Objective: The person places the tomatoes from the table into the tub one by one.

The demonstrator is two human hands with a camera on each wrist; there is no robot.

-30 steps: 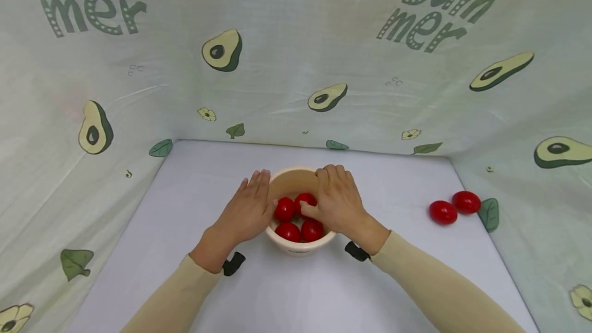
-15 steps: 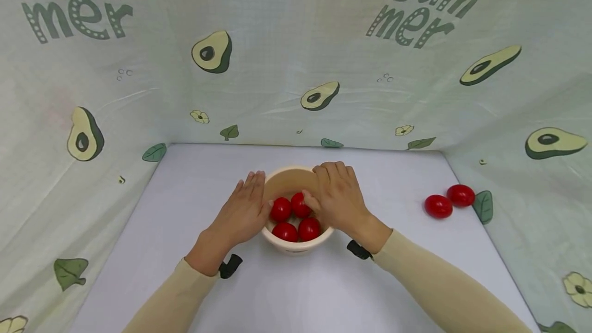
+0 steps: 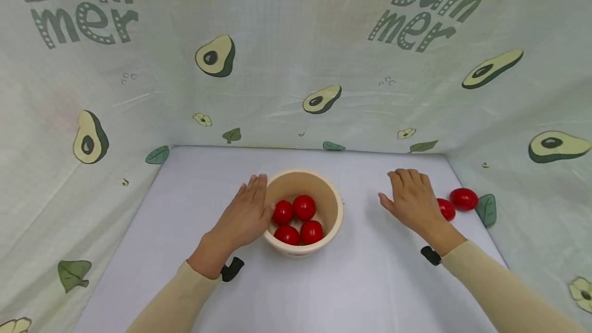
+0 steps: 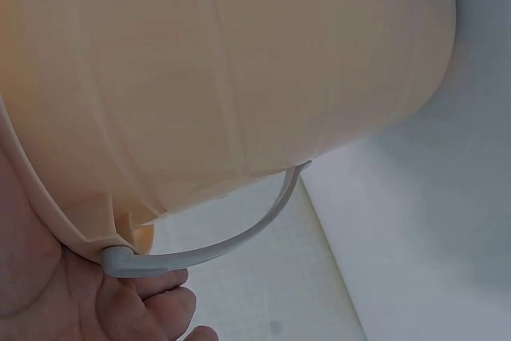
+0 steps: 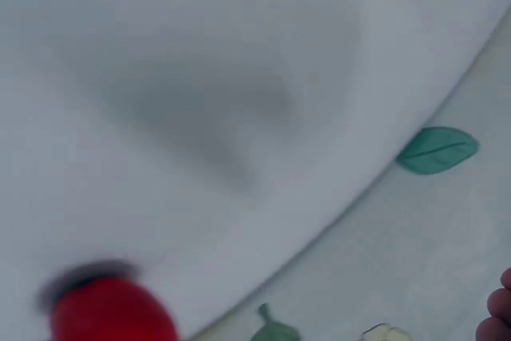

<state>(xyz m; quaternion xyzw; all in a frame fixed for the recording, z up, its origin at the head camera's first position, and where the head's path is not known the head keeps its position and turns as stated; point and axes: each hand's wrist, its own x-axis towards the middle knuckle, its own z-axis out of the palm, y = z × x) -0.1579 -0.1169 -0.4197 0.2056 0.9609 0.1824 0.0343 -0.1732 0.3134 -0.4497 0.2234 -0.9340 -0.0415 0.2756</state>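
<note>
A cream bucket (image 3: 326, 194) stands mid-table with several shiny red, tomato-like balls (image 3: 304, 208) on its floor. My left hand (image 3: 244, 215) lies along the bucket's left rim, fingers straight. In the left wrist view the palm meets the rim beside the grey handle (image 4: 215, 253), which hangs down outside. My right hand (image 3: 411, 200) hovers over the table right of the bucket, thumb spread and nothing in its grasp. Nearest to it is a red oval ball (image 3: 446, 209), partly covered by the hand. A second red oval ball (image 3: 464, 199) lies just beyond, close beside the first.
The white table (image 3: 370, 281) runs back to a curtain (image 3: 277, 55) printed with avocados and leaves, which also borders its left and right sides. Each wrist wears a black strap (image 3: 431, 256). The right wrist view shows the table's edge near a red ball (image 5: 112, 313).
My right hand has left the bucket's right rim and moved right, towards the two loose red balls. My left hand stays at the left rim, and the bucket stands where it was.
</note>
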